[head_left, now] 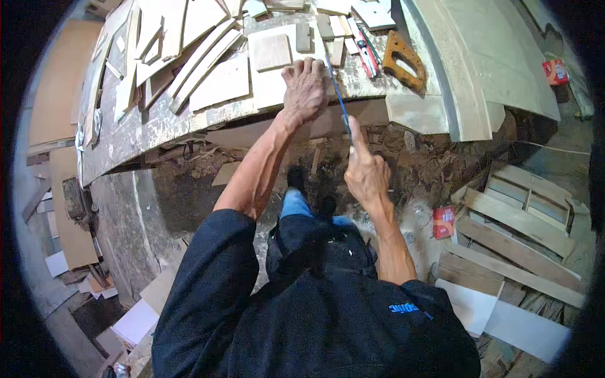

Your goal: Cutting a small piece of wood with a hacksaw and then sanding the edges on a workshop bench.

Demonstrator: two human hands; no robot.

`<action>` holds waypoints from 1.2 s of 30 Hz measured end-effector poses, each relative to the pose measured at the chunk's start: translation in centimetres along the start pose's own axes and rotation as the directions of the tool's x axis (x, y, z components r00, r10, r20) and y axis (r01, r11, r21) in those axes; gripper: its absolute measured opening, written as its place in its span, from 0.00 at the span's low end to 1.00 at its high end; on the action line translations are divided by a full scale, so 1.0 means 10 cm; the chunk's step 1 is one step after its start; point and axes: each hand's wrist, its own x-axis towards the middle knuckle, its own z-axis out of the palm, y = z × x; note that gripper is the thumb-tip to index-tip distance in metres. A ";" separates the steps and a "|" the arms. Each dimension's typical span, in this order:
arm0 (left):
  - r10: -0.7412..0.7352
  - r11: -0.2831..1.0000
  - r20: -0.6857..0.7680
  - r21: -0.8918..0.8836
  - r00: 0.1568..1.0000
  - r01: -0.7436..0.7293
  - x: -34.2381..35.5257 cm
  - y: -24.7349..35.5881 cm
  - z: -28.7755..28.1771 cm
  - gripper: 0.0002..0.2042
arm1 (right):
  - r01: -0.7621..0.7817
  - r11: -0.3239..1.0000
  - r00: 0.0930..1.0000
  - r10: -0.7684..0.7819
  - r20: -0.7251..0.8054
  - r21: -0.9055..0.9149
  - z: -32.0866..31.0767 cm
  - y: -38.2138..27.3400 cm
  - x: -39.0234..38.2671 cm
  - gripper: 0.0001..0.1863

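1. The left hand (304, 88) lies flat, fingers spread, pressing a pale thin wooden board (272, 85) down at the near edge of the workbench (145, 126).
2. The right hand (365, 173) is closed around the handle of a thin blue-bladed saw (337, 91), whose blade runs up beside the left fingers to the board's edge.
3. The board looks light, stiff and prone to sliding, so it needs flat palm pressure close to the cut.
4. The blade looks narrow and flexible; it is best gripped at the handle only.
5. Offcuts, a wooden-handled saw (403, 61) and a utility knife (364, 39) lie nearby on the bench.

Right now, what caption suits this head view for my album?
Left hand steadies a wooden panel while right hand works a blue-bladed saw.
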 end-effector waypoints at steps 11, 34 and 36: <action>0.074 0.996 -0.139 0.062 0.988 -0.066 0.01 -0.08 0.07 0.22 | -0.039 0.991 0.999 0.042 -0.019 0.124 -0.02 -0.08 0.13 0.36; 0.029 0.999 -0.014 -0.030 0.999 -0.029 0.03 0.04 0.03 0.24 | 0.010 1.000 0.995 -0.010 -0.099 0.003 0.14 0.00 0.55 0.36; 0.021 1.000 -0.055 -0.001 0.998 -0.021 0.01 -0.09 0.11 0.25 | -0.023 0.995 0.999 0.027 -0.039 0.102 0.10 -0.09 0.49 0.37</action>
